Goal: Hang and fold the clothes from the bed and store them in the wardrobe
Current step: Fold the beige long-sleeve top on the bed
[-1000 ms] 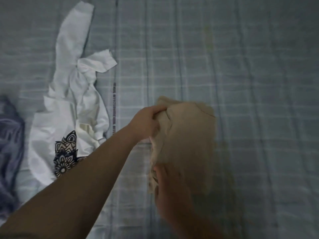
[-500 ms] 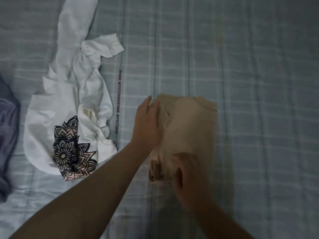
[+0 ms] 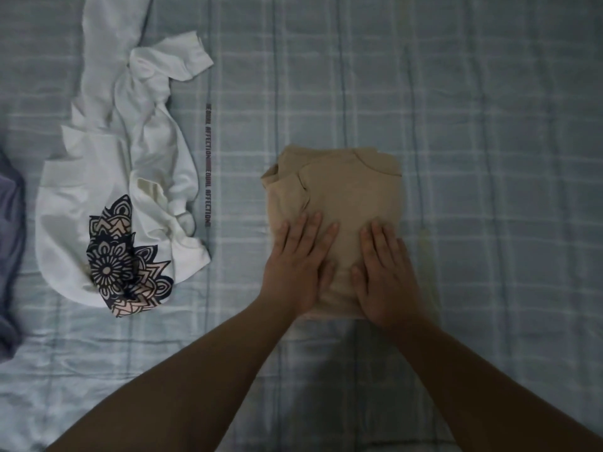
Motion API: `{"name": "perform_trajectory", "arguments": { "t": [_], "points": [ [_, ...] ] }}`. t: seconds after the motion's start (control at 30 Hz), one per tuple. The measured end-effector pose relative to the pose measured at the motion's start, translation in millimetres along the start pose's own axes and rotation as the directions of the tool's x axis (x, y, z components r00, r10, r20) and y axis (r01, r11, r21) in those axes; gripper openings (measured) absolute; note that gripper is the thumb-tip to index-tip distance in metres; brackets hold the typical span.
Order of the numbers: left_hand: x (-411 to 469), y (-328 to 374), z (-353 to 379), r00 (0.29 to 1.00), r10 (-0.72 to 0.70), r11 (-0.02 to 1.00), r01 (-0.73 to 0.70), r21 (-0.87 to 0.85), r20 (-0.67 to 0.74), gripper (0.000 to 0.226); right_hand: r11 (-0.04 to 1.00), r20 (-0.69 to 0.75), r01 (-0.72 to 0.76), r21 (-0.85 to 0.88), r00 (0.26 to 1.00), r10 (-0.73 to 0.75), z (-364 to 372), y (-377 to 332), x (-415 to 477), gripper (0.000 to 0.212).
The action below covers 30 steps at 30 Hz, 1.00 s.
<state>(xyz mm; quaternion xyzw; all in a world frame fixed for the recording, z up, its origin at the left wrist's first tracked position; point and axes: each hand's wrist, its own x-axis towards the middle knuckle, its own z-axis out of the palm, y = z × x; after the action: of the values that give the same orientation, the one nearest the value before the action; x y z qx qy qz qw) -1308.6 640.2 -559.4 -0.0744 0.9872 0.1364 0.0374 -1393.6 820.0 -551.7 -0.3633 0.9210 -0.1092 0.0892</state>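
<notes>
On the bed [image 3: 489, 125], centre of view: beige garment [image 3: 339, 194] lies folded into a compact rectangle, collar end away from the person. Left grip [image 3: 298, 265] and right grip [image 3: 386, 275] rest flat on its near half, side by side, palms down, fingers straight and slightly spread. Neither curls round the cloth, so both are open and only pressing.

Judgement: the flat palms are there to push air out and set the creases, so the stack keeps its shape when lifted. At the far left corner, loose layers bunch and poke past the edge, so the fold is not square there.

Well apart to the left: white garment [image 3: 98, 197] with a dark mandala print, crumpled, sleeves twisted, not folded. A narrow printed strip [image 3: 208, 164] lies on the sheet between the two garments. Purple-grey cloth [image 3: 9, 256] sits at the left frame edge, mostly cut off.

Step in hand: finishing the beige fold. Wardrobe not in view. The next move likely calls for a level lift from both sides. The risk is the bunched corner spilling open.
</notes>
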Motion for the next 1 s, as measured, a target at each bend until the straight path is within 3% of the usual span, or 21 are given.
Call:
{"name": "perform_trajectory", "arguments": {
  "t": [0.23, 0.37, 0.47, 0.6, 0.77, 1.0],
  "points": [
    [-6, 4, -6, 0.997, 0.004, 1.000, -0.006, -0.025, -0.078, 0.058, 1.000, 0.017, 0.008, 0.000, 1.000, -0.008, -5, 0, -3, 0.062],
    [-39, 1, -7, 0.966, 0.228, 0.971, -0.235, -0.046, -0.124, 0.059, 0.961, -0.014, 0.277, 0.000, 0.961, -0.277, -15, 11, -30, 0.057],
    [-67, -5, -3, 0.953, 0.302, 0.953, -0.303, -0.018, -0.041, 0.062, 0.898, 0.107, 0.438, -0.039, 0.896, -0.432, -17, 23, -51, 0.060],
    [-75, -16, 3, 0.950, 0.311, 0.950, -0.311, 0.003, 0.016, 0.066, 0.883, 0.212, 0.464, -0.067, 0.872, -0.442, -15, 36, -54, 0.067],
    [-74, -13, 1, 0.952, 0.295, 0.953, -0.299, 0.040, 0.082, 0.070, 0.858, 0.210, 0.499, -0.121, 0.858, -0.469, -11, 42, -52, 0.067],
    [-89, -10, -15, 0.940, 0.320, 0.945, -0.325, 0.023, 0.116, 0.067, 0.881, 0.182, 0.434, -0.189, 0.897, -0.402, -25, 31, -65, 0.060]
  ]
}}
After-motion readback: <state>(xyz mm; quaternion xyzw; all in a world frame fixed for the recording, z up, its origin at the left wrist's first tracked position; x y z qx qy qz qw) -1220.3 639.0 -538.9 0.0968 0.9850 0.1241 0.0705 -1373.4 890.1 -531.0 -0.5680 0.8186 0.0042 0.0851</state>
